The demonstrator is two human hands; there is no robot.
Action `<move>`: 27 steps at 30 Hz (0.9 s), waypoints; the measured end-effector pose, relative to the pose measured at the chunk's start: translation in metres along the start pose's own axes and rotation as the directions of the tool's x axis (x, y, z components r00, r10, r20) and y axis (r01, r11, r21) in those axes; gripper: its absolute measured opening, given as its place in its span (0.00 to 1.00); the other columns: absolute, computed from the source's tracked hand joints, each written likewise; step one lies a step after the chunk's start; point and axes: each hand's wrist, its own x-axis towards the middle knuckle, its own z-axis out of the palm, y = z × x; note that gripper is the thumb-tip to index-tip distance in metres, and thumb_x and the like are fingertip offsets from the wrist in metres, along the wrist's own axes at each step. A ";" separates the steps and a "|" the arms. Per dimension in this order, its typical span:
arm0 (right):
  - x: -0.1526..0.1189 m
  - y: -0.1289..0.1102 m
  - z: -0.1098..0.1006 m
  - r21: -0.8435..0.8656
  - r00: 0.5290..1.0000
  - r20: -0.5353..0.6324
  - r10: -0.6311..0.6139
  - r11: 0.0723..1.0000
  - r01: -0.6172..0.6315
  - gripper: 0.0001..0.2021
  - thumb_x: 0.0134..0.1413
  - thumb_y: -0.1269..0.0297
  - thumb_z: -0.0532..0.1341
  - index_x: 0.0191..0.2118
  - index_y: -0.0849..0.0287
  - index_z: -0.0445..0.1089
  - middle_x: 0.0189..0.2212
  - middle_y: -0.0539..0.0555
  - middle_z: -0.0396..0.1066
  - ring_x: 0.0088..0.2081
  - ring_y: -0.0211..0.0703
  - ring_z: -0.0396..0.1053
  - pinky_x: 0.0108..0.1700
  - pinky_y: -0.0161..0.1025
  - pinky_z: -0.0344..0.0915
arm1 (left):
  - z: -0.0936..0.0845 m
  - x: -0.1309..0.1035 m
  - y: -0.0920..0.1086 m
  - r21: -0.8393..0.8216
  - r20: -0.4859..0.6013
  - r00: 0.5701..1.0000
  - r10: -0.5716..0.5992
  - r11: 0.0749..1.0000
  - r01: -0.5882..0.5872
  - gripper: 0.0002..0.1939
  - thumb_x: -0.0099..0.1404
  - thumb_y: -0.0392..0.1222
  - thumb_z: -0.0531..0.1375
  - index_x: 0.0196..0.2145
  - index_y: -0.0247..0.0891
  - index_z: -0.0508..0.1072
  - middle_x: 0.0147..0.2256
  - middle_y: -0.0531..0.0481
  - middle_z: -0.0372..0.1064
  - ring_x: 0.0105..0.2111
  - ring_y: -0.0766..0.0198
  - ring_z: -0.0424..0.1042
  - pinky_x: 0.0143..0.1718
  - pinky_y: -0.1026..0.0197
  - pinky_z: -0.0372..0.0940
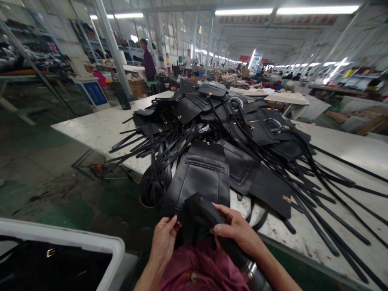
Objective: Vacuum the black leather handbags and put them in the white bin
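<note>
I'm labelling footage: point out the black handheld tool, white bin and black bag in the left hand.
Black handheld tool (205, 209), head view: its front end.
White bin (75, 237), head view: its rim.
Black bag (203, 180), head view: its pocket panel.

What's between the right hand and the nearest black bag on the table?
The black tool in the right hand: it covers part of the bag. Nothing visible blocks the left hand.

Most of your light's from overhead tubes (244, 12), kinda blown out, and you get pale glare on the right side of the counter (348, 141). Your black bags (206, 173) show soft sheen but go murky in the folds. Floor's (115, 206) dim, far background's soft, edges look stretched.
</note>
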 end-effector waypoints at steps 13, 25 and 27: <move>-0.007 0.002 0.032 -0.157 1.000 -0.003 0.014 0.988 -0.014 0.32 0.36 0.65 0.66 0.53 0.59 0.62 0.35 0.50 0.69 0.34 0.42 0.64 0.36 0.35 0.61 | 0.008 -0.016 0.010 0.092 0.023 0.970 0.242 0.966 -0.243 0.17 0.44 0.38 0.66 0.34 0.36 0.72 0.28 0.53 0.70 0.27 0.69 0.67 0.29 0.69 0.62; 0.014 -0.008 0.065 -0.139 0.997 0.056 -0.052 0.988 0.059 0.31 0.32 0.74 0.65 0.50 0.58 0.65 0.30 0.47 0.68 0.25 0.32 0.61 0.23 0.26 0.56 | -0.008 -0.020 -0.005 0.283 -0.047 0.958 0.284 0.923 -0.260 0.21 0.40 0.38 0.67 0.36 0.37 0.72 0.31 0.52 0.72 0.29 0.64 0.68 0.29 0.67 0.63; 0.017 -0.011 0.058 -0.104 0.998 0.005 -0.059 0.993 0.059 0.32 0.33 0.72 0.66 0.51 0.59 0.63 0.30 0.48 0.68 0.22 0.30 0.62 0.21 0.27 0.58 | -0.013 -0.023 -0.012 0.291 -0.018 0.968 0.249 0.928 -0.233 0.27 0.39 0.38 0.68 0.41 0.39 0.69 0.26 0.54 0.70 0.25 0.66 0.66 0.27 0.68 0.62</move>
